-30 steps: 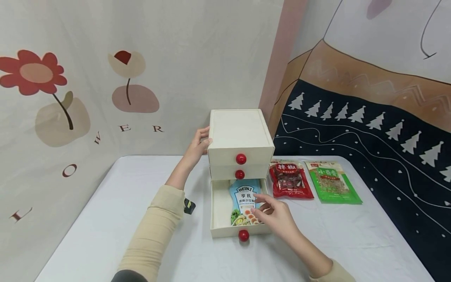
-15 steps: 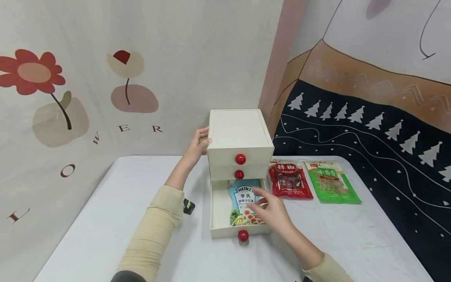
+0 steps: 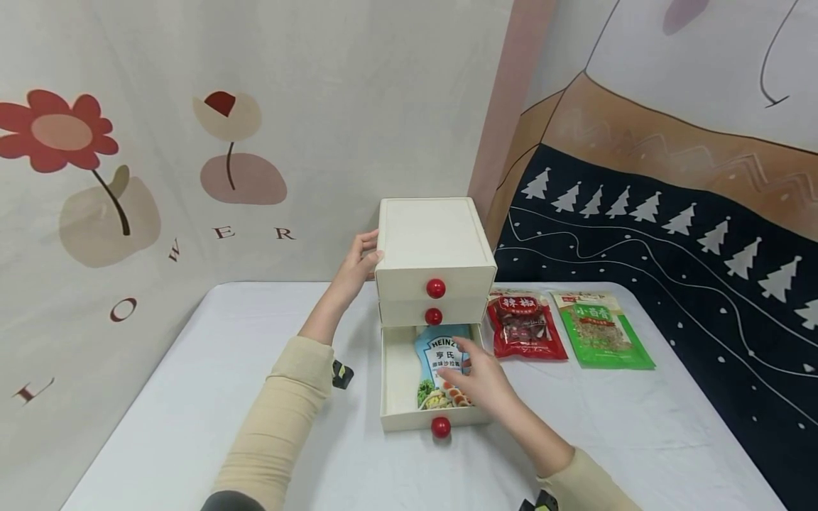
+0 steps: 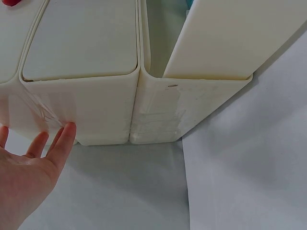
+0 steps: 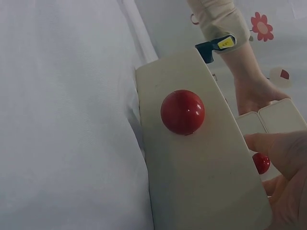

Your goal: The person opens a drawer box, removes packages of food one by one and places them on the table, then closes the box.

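A cream cabinet [image 3: 427, 233] of small drawers with red knobs stands near the table's back edge. My left hand [image 3: 351, 275] rests against its left side; in the left wrist view, the left hand [image 4: 29, 184] has its fingers extended on the cabinet wall. The bottom drawer [image 3: 399, 369] is pulled out. Inside it lies a blue Heinz salad dressing pouch [image 3: 433, 349], face up. Over the pouch's right part is my right hand [image 3: 488, 383], thumb and fingers apart; contact cannot be told. In the right wrist view, the drawer's red knob [image 5: 182, 112] is near the hand.
To the cabinet's right, a red bag of dried chilies [image 3: 527, 326] and a green spice bag [image 3: 603, 330] lie on the white-covered table [image 3: 575, 419]. Patterned cloth walls [image 3: 332, 142] rise behind the table and to the right.
My right hand has moved slightly left, further over the salad dressing pouch. My left hand, the cabinet and the bags have stayed in place.
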`<state>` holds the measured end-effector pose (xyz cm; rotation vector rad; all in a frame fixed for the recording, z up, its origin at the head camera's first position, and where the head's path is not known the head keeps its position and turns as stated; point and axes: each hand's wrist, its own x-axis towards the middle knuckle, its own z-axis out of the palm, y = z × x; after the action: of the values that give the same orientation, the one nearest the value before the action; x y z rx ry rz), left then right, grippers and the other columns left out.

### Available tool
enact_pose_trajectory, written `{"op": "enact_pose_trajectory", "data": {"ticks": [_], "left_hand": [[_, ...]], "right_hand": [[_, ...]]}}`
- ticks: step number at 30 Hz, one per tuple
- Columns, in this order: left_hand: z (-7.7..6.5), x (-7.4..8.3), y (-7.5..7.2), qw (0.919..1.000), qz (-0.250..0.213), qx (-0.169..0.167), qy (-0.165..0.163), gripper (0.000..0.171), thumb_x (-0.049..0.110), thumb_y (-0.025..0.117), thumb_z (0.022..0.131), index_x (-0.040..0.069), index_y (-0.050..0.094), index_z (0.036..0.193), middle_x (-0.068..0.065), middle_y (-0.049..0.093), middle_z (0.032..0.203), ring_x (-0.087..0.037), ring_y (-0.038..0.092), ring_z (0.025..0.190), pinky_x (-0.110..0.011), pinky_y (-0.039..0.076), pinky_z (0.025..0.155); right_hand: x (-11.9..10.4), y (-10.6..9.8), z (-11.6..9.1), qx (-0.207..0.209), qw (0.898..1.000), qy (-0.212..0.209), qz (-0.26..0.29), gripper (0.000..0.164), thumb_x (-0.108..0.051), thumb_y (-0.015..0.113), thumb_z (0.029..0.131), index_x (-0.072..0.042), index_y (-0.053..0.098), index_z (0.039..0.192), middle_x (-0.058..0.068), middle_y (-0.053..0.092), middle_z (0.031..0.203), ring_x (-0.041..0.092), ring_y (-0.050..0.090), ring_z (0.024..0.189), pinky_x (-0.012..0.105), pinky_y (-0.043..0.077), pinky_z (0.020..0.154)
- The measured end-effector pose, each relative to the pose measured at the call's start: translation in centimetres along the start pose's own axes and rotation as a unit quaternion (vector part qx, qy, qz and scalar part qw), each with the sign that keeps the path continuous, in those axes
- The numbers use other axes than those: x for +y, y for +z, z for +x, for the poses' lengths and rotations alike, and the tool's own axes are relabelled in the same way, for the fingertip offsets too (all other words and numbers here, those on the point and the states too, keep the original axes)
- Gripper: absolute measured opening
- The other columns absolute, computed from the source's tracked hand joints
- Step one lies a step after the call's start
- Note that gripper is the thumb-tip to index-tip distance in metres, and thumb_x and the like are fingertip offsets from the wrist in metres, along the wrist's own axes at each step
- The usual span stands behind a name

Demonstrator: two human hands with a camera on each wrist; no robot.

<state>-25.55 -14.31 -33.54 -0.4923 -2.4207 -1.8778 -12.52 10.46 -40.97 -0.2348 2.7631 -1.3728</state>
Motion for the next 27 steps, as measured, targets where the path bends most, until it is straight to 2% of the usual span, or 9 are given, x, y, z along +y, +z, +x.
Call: {"op": "enact_pose_trajectory", "data": {"ticks": [2,3,7,10,12,21,27], "left_hand": [[0.3,-0.7,0.0,1.0,0.004,0.004,0.001,0.054,0.04,0.043,0.088,0.027,0.027,0.138,-0.008,0.032,0.132,-0.027,0.045,0.111,-0.043,0.045,0.082],[0.3,-0.6,0.0,1.0,0.004,0.002,-0.001,0.055,0.04,0.043,0.087,0.026,0.026,0.138,-0.008,0.031,0.132,-0.027,0.045,0.111,-0.043,0.045,0.082],[-0.4,0.8,0.0,1.0,-0.002,-0.006,-0.005,0.059,0.037,0.043,0.087,0.02,0.025,0.14,-0.013,0.03,0.133,-0.032,0.043,0.113,-0.045,0.044,0.084],[-0.9,1.8,0.1,0.9999,-0.008,-0.009,-0.005,0.059,0.033,0.043,0.087,0.015,0.024,0.14,-0.016,0.029,0.133,-0.034,0.042,0.113,-0.046,0.043,0.084],[-1.0,2.0,0.2,0.9999,-0.007,-0.009,-0.004,0.059,0.032,0.042,0.087,0.014,0.024,0.14,-0.017,0.029,0.133,-0.035,0.042,0.113,-0.046,0.043,0.084],[0.3,-0.9,0.1,1.0,0.003,0.006,-0.003,0.055,0.041,0.043,0.086,0.028,0.028,0.137,-0.007,0.033,0.132,-0.026,0.046,0.109,-0.043,0.045,0.081],[0.3,-0.6,0.0,1.0,0.001,0.002,-0.002,0.055,0.04,0.043,0.087,0.027,0.026,0.138,-0.008,0.032,0.133,-0.027,0.046,0.11,-0.044,0.045,0.081]], "right_hand": [[-0.1,0.2,0.1,-0.005,1.0,0.008,-0.007,0.071,-0.038,0.069,0.075,-0.009,0.04,0.134,0.016,0.048,0.126,0.03,0.054,0.1,0.037,0.05,0.073],[-0.2,0.3,0.2,-0.006,1.0,0.012,-0.01,0.072,-0.038,0.069,0.075,-0.009,0.039,0.134,0.016,0.047,0.128,0.031,0.052,0.103,0.04,0.049,0.076],[-0.2,0.7,0.4,-0.012,0.999,0.026,-0.029,0.074,-0.037,0.069,0.076,-0.007,0.036,0.136,0.016,0.04,0.134,0.035,0.043,0.115,0.05,0.039,0.089],[-0.1,1.0,0.8,-0.018,0.998,0.03,-0.047,0.077,-0.039,0.069,0.075,-0.006,0.035,0.136,0.017,0.037,0.136,0.036,0.038,0.12,0.052,0.036,0.091],[0.0,1.2,0.9,-0.023,0.998,0.032,-0.056,0.079,-0.04,0.069,0.075,-0.005,0.034,0.137,0.018,0.036,0.136,0.036,0.037,0.12,0.052,0.036,0.091],[-0.1,1.5,1.2,-0.033,0.996,0.061,-0.064,0.08,-0.039,0.069,0.075,-0.005,0.033,0.137,0.023,0.034,0.135,0.039,0.037,0.119,0.055,0.035,0.09],[-0.2,1.6,1.4,-0.042,0.995,0.068,-0.066,0.081,-0.037,0.07,0.074,-0.005,0.032,0.138,0.024,0.035,0.133,0.039,0.038,0.117,0.056,0.036,0.089]]}}
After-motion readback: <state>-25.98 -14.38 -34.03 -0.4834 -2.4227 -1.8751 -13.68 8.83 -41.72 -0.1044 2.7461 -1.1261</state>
